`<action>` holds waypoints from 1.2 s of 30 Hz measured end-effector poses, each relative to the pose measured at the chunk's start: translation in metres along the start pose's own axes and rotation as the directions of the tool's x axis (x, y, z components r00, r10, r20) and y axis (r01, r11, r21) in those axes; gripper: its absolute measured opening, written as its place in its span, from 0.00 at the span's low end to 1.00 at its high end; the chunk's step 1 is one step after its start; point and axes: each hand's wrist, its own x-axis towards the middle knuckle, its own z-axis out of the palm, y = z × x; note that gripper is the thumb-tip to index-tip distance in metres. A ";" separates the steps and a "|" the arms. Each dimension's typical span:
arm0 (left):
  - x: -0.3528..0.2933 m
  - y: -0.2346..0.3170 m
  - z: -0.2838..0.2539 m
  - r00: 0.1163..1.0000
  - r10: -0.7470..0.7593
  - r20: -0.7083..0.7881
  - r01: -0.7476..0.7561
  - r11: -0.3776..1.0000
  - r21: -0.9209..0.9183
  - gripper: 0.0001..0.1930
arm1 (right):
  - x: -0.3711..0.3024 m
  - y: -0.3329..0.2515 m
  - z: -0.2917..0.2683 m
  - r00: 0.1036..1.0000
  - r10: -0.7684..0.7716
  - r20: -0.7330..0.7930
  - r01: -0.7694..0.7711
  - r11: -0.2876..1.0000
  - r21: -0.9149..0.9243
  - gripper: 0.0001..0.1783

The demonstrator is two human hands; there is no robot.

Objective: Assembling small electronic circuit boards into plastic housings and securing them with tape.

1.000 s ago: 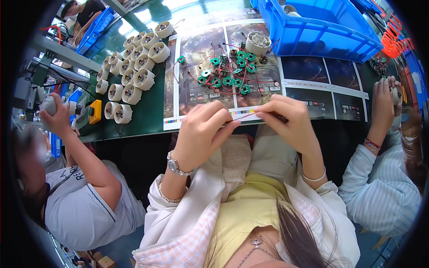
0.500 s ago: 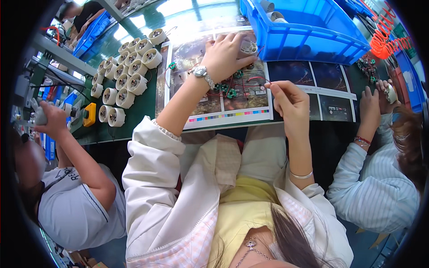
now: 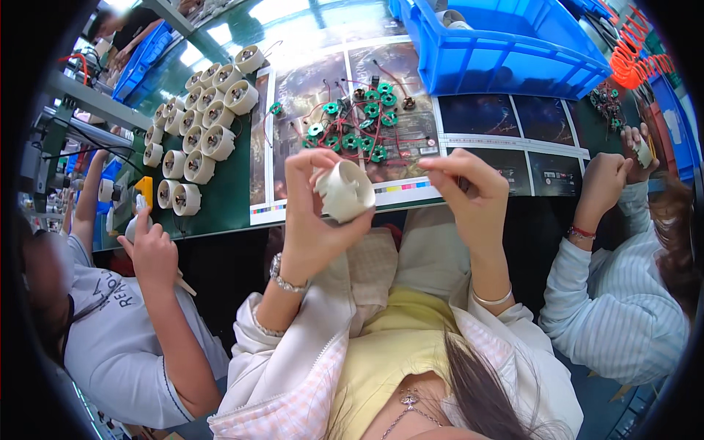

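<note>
My left hand (image 3: 312,213) is raised near the table's front edge, its fingers and thumb wrapped round a cream plastic cup-shaped housing (image 3: 345,194). The housing is tilted, with its round opening facing right and a notched edge on its left. To the right of it, my right hand (image 3: 473,191) pinches thumb and forefinger together; a thin red wire (image 3: 402,163) appears to run to the fingertips. Beyond both hands lies a cluster of small green round circuit boards (image 3: 350,141) with red wires and dark parts, spread over a printed sheet (image 3: 293,88).
Rows of cream housings with parts inside (image 3: 218,115) stand at the left. A blue bin (image 3: 506,70) is at the back right. A yellow block (image 3: 144,192) sits by the left edge. Co-workers work close on both sides, one with a hand (image 3: 154,253) near my left.
My left hand has come back from over the boards toward me, bringing the cream housing up off the sheet. My right hand has shifted slightly nearer. The left co-worker's arm has moved.
</note>
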 end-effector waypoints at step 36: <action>-0.046 0.003 0.001 0.975 0.172 -0.144 -0.152 0.978 0.140 0.40 | -0.041 -0.036 0.039 0.858 -0.367 0.358 0.489 0.798 -0.353 0.11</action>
